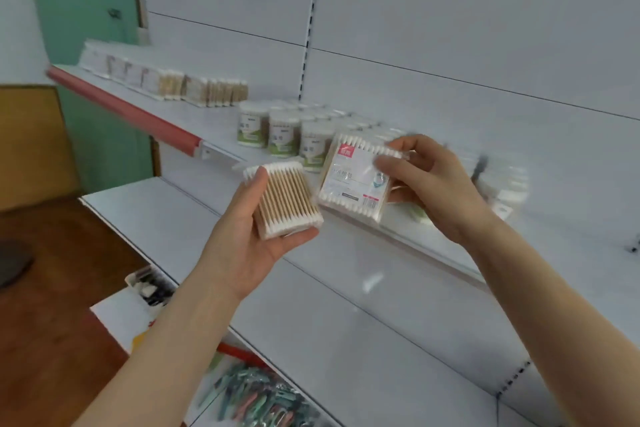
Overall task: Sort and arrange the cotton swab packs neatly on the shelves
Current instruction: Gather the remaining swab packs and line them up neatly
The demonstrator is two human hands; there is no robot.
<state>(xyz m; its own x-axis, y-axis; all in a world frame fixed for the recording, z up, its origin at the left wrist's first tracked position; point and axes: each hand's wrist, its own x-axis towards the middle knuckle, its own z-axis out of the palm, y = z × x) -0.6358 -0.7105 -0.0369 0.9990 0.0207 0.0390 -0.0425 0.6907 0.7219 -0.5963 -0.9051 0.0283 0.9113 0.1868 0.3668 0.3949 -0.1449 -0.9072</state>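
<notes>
My left hand holds a clear pack of wooden-stick cotton swabs in its palm, in front of the upper shelf. Beside it, my right hand grips a flat labelled swab pack with a red logo, held up just before the shelf edge. On the shelf stand round green-and-white swab tubs in rows, and a line of flat swab packs runs toward the far left. More blurred packs lie to the right, partly hidden by my right hand.
A red price rail edges the upper shelf's left part. A white lower shelf lies beneath my arms. Below it are a pile of coloured clips and a small tray of dark items. Wooden floor and a green door lie left.
</notes>
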